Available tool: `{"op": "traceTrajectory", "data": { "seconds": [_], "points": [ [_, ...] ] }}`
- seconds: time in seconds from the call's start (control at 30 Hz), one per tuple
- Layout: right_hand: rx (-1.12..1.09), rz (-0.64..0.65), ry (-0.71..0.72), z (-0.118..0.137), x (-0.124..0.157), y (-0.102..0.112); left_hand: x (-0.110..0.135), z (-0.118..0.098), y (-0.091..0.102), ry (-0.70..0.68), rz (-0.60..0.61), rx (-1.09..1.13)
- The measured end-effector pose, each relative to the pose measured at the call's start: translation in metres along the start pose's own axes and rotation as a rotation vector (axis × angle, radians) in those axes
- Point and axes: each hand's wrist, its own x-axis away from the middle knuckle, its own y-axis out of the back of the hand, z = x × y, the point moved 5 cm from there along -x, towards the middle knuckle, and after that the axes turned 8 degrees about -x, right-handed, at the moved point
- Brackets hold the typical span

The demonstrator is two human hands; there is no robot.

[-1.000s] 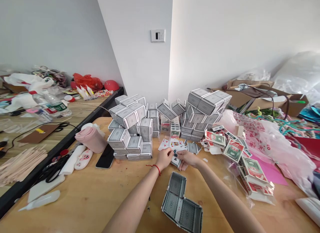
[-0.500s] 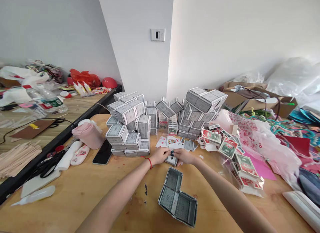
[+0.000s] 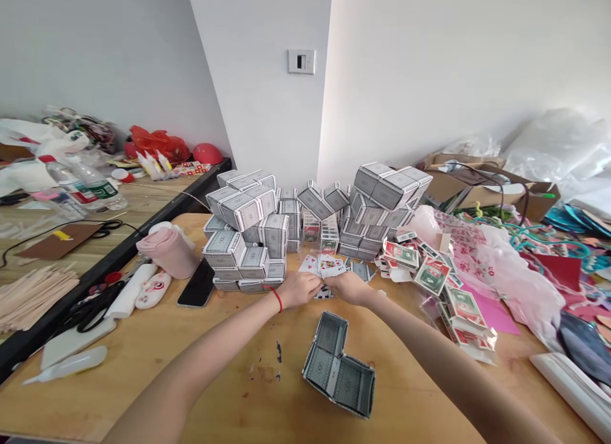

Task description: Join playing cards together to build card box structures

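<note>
My left hand (image 3: pixel 300 289), with a red string at the wrist, and my right hand (image 3: pixel 351 287) meet over loose playing cards (image 3: pixel 323 266) lying face up on the wooden table (image 3: pixel 157 361). Both hands have their fingers curled and pinch cards between them. An L-shaped open box made of grey-backed cards (image 3: pixel 338 374) lies on the table just in front of my hands. Behind the cards rise stacks of grey card cubes (image 3: pixel 248 237) at the left and more card cubes (image 3: pixel 384 199) at the right.
A black phone (image 3: pixel 197 283), a pink roll (image 3: pixel 170 251), scissors (image 3: pixel 90 310) and a glue bottle (image 3: pixel 67 366) lie at the left. Red-and-green card packs (image 3: pixel 443 285) and plastic bags (image 3: pixel 496 266) crowd the right. A second table (image 3: pixel 71 234) with bottles stands further left.
Both hands have slid a little further from me over the loose cards. The view has shifted slightly; the L-shaped box stays put.
</note>
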Motion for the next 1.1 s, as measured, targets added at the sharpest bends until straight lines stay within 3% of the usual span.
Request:
{"op": "traceTrajectory", "data": {
  "seconds": [0.27, 0.4, 0.6, 0.9, 1.03, 1.1],
  "points": [
    [0.232, -0.131, 0.324, -0.011, 0.006, 0.011, -0.016, -0.007, 0.006, -0.123, -0.062, -0.039],
    [0.28, -0.178, 0.395, -0.015, 0.007, 0.012, -0.017, -0.006, 0.003, -0.171, -0.042, -0.104],
    [0.3, -0.179, 0.402, -0.019, -0.001, 0.013, -0.017, -0.003, 0.001, -0.233, -0.083, -0.211],
    [0.271, -0.157, 0.378, -0.025, -0.013, 0.022, -0.019, -0.003, 0.002, -0.194, -0.064, -0.419],
    [0.178, -0.179, 0.296, -0.018, -0.012, 0.018, -0.011, -0.001, 0.001, -0.136, -0.155, -0.385],
    [0.067, -0.217, 0.157, -0.016, -0.008, 0.01, -0.006, 0.0, 0.0, -0.063, -0.207, -0.379]
  ]
}}
